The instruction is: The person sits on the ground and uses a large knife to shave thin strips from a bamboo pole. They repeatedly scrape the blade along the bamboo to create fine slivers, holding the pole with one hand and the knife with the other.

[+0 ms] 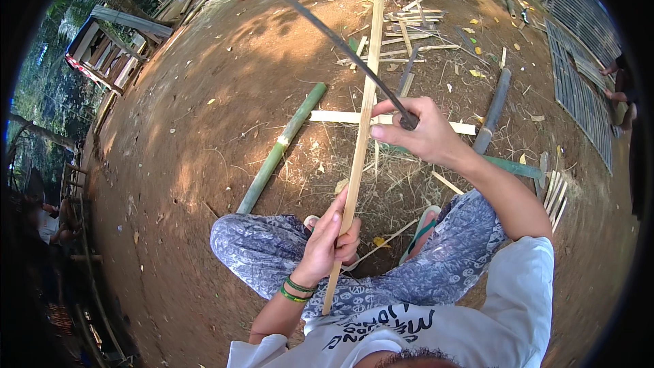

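Note:
My left hand [327,240] is wrapped round the lower part of a long pale bamboo strip [362,142]. The strip rises from my lap, slightly tilted, past the top of the view. My right hand [426,133] is closed round the dark handle end of a long knife [325,33], seen nearly edge-on. Its narrow blade slants up and left, crossing the strip. The right thumb and fingertips are close beside the strip; whether they touch it I cannot tell.
A green bamboo pole [283,140] lies left and a grey one [493,110] right, with a flat pale slat [334,116] between. Cut strips [409,31] are heaped ahead; several more [556,194] lie at right. Another person's hands [610,82] are near a bamboo panel [579,88].

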`<state>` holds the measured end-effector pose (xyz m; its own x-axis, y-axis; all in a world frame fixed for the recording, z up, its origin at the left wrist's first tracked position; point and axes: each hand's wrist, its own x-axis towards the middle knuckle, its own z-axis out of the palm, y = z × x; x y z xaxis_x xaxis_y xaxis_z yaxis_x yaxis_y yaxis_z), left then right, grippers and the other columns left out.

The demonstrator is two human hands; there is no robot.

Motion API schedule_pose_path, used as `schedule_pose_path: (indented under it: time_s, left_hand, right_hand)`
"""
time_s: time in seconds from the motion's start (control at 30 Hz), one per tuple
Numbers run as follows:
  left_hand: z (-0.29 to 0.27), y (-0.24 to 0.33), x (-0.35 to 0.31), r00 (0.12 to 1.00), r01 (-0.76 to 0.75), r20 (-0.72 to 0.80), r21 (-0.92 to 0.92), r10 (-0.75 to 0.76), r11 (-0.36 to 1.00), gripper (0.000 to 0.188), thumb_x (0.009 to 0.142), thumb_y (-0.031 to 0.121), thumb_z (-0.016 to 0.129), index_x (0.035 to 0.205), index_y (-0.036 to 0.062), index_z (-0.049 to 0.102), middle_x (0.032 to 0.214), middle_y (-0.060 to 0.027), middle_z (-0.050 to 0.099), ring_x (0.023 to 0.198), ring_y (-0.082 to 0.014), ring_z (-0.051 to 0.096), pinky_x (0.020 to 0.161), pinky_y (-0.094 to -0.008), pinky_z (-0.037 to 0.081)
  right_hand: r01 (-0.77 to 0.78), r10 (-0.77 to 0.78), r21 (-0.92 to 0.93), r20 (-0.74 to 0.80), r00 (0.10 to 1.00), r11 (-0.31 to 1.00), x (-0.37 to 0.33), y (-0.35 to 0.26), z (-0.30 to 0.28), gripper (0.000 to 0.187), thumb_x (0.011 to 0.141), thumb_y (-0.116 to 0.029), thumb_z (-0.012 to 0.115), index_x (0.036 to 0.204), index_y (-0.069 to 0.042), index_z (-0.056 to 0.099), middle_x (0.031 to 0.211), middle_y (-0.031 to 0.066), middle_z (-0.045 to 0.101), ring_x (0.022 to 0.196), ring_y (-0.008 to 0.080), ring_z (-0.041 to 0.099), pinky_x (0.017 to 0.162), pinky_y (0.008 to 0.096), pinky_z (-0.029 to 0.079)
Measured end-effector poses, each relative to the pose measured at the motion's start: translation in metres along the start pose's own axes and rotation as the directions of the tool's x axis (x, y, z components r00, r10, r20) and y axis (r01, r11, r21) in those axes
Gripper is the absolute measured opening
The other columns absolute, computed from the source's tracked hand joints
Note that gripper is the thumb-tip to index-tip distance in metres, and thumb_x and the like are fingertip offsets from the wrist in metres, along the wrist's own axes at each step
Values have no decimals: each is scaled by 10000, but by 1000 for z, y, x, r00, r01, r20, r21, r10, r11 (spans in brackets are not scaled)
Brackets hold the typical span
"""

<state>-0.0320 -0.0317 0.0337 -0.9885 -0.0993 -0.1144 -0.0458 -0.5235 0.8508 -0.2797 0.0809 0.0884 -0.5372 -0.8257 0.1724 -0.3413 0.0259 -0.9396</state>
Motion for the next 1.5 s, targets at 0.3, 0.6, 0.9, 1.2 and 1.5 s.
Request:
schedule_pose_path:
  time_s: [0.3,0.6,0.9,1.2,1.5]
  left_hand:
    - [21,20,50,971,-117,-161,316,175,942,407,1059,198,449,1432,85,332,662,-7,450,445,-64,398,392,-210,302]
    - [17,42,67,968,-81,-161,522,191,849,387,1025,121,528,1392,23,455,652,59,480,476,-10,388,411,-191,292]
    - [9,34,53,942,-113,-152,695,299,710,381,991,75,576,1357,10,493,676,58,461,567,-11,383,493,-209,296]
    - [-19,21,15,913,-50,-261,692,314,720,347,993,69,567,1325,3,495,663,57,471,574,-15,400,505,-214,331]
    - [-18,9,3,964,-128,-132,534,232,836,306,1031,52,467,1319,20,369,789,-49,582,488,-70,519,454,-201,421]
  right_hand:
    - [79,-79,-32,-17,997,996,-1,9,11,262,895,-235,694,802,10,701,535,17,549,508,68,455,464,309,345]
    - [105,-109,-98,-35,993,990,-2,5,4,254,872,-209,692,791,32,688,535,114,550,486,129,509,485,351,400]
    - [200,-205,-228,2,979,953,-4,-6,1,205,840,-164,697,782,32,689,536,171,559,455,233,583,480,373,418]
    - [254,-334,-339,-204,920,906,6,9,-22,215,864,-172,702,750,4,658,527,86,554,454,150,548,457,344,389]
    - [-33,107,267,-265,958,963,16,17,-25,436,941,-347,687,1154,30,638,533,-52,475,408,37,420,371,217,319]
